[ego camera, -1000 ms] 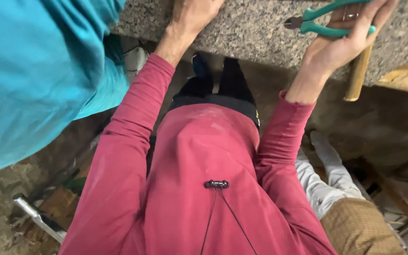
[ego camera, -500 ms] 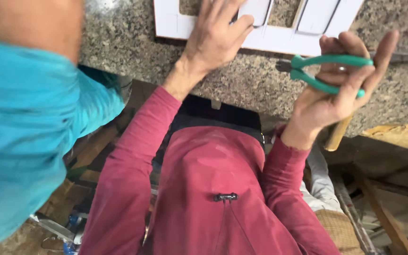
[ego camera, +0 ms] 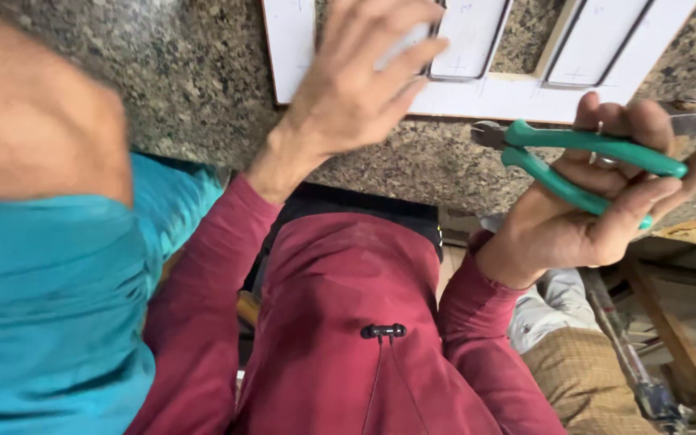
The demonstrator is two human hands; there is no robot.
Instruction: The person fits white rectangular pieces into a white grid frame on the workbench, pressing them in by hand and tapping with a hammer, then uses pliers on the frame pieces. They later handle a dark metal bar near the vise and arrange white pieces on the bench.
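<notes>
Left hand (ego camera: 360, 89), fingers spread, presses flat white slotted frame (ego camera: 517, 89) lying on speckled granite surface (ego camera: 187, 80). Right hand (ego camera: 598, 201) clasps green-handled pliers (ego camera: 582, 157). Judgement: pin frame firmly before bringing pliers in.

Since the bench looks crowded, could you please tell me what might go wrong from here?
1. The right hand holds the green-handled pliers loosely, tips towards the left hand; a slip could nick it.
2. The left hand presses the white cut-out board near the granite countertop edge; it might shift.
3. A person in a teal sleeve crowds the left arm and could jog it.
</notes>
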